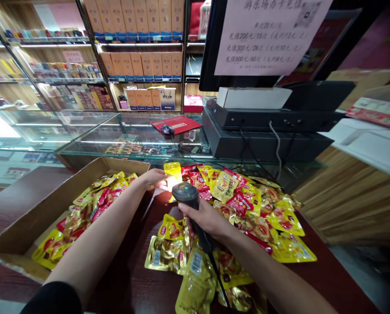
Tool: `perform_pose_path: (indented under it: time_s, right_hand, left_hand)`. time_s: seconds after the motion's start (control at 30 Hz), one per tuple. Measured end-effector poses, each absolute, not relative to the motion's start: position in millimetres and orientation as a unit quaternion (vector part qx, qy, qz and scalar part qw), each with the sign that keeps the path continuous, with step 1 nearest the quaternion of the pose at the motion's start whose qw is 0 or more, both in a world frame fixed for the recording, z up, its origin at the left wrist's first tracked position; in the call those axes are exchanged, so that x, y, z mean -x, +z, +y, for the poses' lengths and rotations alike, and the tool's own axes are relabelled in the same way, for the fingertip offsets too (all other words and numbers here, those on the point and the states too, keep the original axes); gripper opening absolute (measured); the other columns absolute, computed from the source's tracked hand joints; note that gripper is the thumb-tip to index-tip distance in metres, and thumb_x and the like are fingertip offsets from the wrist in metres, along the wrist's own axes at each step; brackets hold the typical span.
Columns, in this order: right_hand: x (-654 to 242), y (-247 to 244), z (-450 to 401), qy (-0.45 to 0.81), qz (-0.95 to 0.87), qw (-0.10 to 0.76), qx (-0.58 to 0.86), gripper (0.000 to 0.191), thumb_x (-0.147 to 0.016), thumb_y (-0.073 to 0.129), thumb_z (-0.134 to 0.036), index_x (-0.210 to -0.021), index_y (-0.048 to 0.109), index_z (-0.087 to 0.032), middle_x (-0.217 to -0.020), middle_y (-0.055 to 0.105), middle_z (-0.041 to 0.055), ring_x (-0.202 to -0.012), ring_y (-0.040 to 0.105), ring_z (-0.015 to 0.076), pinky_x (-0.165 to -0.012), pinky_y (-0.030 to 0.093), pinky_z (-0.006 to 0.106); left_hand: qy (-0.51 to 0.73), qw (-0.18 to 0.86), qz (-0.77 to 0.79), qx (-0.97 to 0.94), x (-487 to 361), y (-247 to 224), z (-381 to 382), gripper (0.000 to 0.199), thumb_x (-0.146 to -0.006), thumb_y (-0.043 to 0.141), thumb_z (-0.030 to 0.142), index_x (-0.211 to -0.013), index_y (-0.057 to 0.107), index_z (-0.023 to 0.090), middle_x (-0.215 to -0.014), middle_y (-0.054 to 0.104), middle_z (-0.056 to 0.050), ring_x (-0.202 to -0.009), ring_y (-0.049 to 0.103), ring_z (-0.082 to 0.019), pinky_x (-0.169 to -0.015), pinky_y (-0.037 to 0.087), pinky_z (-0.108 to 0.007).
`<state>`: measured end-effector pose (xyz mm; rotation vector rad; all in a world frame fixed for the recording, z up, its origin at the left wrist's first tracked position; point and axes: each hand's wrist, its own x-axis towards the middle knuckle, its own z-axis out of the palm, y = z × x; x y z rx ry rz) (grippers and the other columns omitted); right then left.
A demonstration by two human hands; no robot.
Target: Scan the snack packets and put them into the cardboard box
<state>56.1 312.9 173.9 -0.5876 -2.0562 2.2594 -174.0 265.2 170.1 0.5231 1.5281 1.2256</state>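
Right-hand fingers (191, 213): curled closed around a black handheld barcode scanner (188, 194).
Left-hand fingers (158, 177): together, holding a yellow foil snack packet (173, 174) just beyond the scanner's head.
Other snack packets (256, 213): heaped on a dark wooden counter (132, 279), beside a cardboard box (41, 209).

Two hands (203, 218), one barcode scanner (188, 196), one cardboard box (44, 205), one computer mouse (167, 129).

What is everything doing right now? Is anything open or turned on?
Left hand, holding a packet up
Yellow snack packet, upright, lit by the scanner
Barcode scanner, on, green light showing
Right hand, gripping the scanner
Cardboard box, open, packets inside
Loose snack packets, heaped on the counter
Computer mouse, resting on a red mat
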Motion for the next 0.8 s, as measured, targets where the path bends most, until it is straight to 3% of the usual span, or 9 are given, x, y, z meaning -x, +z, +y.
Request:
perform_pose_path:
  time_s: [0.33,0.53,0.7,0.8]
  right_hand:
    - [-56.3,190.2,315.4,0.719,-0.653,0.004,0.239,0.032,-0.081,0.06,-0.049,-0.08,0.051,-0.019,-0.047,0.056,-0.0031,-0.036,0.052,0.0119,-0.038,0.044,0.024]
    - [-62.3,208.8,318.3,0.716,-0.655,0.038,0.24,0.034,-0.079,0.061,-0.051,-0.083,0.053,-0.018,-0.05,0.058,-0.0026,-0.037,0.052,0.0108,-0.038,0.043,0.022]
    - [-58.4,220.3,319.4,0.71,-0.669,0.068,0.208,0.037,-0.079,0.06,-0.053,-0.082,0.055,-0.016,-0.049,0.057,-0.0023,-0.037,0.053,0.0102,-0.039,0.043,0.021]
    - [-49.7,229.0,314.3,0.714,-0.671,0.07,0.187,0.038,-0.078,0.061,-0.054,-0.083,0.056,-0.016,-0.05,0.058,-0.0021,-0.036,0.053,0.0101,-0.038,0.043,0.021]
  left_hand:
    - [0.518,0.536,0.636,-0.199,175.4,167.8,268.2,0.027,-0.059,0.084,0.021,-0.079,0.069,0.009,-0.079,0.072,-0.01,-0.065,0.066,-0.015,-0.062,0.055,-0.027]
    - [0.538,0.49,0.649,-0.22,173.8,195.0,260.1,0.034,-0.057,0.085,0.027,-0.083,0.07,0.011,-0.082,0.073,-0.008,-0.065,0.065,-0.014,-0.06,0.053,-0.024]
    - [0.544,0.426,0.681,-0.243,201.9,233.3,210.6,0.04,-0.055,0.085,0.032,-0.087,0.071,0.013,-0.082,0.072,-0.007,-0.061,0.062,-0.011,-0.057,0.05,-0.021]
    - [0.549,0.38,0.71,-0.224,225.1,253.5,163.1,0.044,-0.054,0.085,0.034,-0.09,0.071,0.014,-0.09,0.072,-0.008,-0.07,0.065,-0.014,-0.061,0.051,-0.022]
